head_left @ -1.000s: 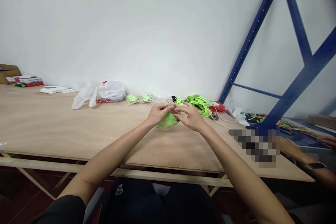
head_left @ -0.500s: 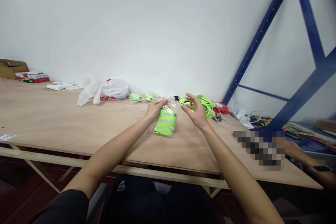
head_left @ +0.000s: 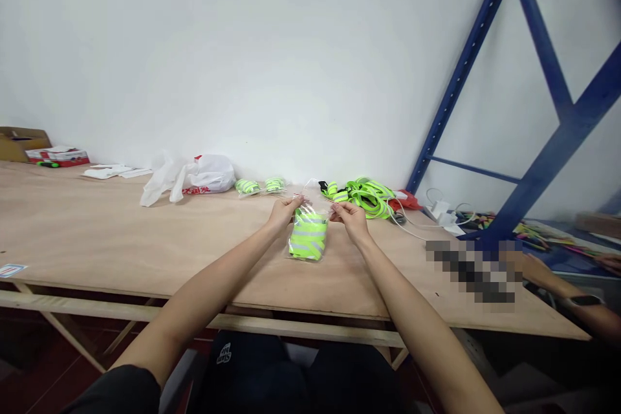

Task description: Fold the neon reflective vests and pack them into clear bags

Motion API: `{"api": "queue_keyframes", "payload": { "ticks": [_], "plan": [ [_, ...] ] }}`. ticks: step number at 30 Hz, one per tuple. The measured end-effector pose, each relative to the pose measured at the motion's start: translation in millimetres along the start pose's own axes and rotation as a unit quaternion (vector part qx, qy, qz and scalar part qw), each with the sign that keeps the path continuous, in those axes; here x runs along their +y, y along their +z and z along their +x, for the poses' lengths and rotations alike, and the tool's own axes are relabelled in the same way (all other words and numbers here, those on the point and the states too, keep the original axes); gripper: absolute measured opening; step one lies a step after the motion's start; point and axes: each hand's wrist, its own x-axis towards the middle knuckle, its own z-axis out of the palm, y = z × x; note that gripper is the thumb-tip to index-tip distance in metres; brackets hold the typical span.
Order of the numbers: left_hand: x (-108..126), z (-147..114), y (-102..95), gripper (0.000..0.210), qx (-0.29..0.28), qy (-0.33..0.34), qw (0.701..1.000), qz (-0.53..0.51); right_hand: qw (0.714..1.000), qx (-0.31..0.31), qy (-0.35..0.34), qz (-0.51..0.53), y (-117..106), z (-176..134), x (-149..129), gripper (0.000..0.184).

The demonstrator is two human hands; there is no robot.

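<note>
A clear plastic bag (head_left: 308, 237) packed with folded neon-green and silver reflective strap hangs between my hands, above the wooden table. My left hand (head_left: 284, 212) pinches its top left corner between thumb and fingers. At the top right corner, my right hand (head_left: 351, 217) has its thumb and fingers closed on the bag's edge. Behind the bag lie two more bagged straps (head_left: 248, 187). A loose heap of green reflective straps (head_left: 367, 196) with black buckles rests just beyond my right hand.
A white plastic bag with red print (head_left: 211, 174) lies against the wall. Far left are a cardboard box (head_left: 22, 142) and a red-white box (head_left: 58, 156). A blue metal frame (head_left: 466, 77) rises at right, near white cables and another person's hand and wrist (head_left: 548, 277).
My right hand was spread with its fingers apart near the bag's top right; now it is closed on that corner. The view has shifted slightly.
</note>
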Motion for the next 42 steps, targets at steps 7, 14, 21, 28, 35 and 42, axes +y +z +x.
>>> {"api": "queue_keyframes", "payload": {
  "ticks": [7,14,21,28,35,42],
  "plan": [
    [0,-6,4.2,0.052,-0.010,0.003,0.999,0.035,0.999,0.020,-0.020,0.013,-2,-1,1,0.039],
    [-1,-9,-6.4,0.045,-0.004,0.001,0.999,0.034,0.998,0.005,0.034,0.044,-9,-4,5,0.037],
    [-2,-11,-7.2,0.037,0.025,-0.020,0.998,0.052,0.996,-0.012,0.073,0.055,-9,-7,10,0.036],
    [2,-13,-7.1,0.032,0.021,-0.022,0.998,0.057,0.996,-0.004,0.075,0.050,-9,-6,15,0.035],
    [-2,-10,-8.4,0.036,0.003,-0.040,0.997,0.064,0.997,-0.005,0.071,0.036,-11,-6,13,0.033],
    [-6,-10,-9.1,0.041,-0.003,-0.030,0.997,0.076,0.994,-0.052,0.091,0.038,-10,-9,13,0.036]
  ]
}}
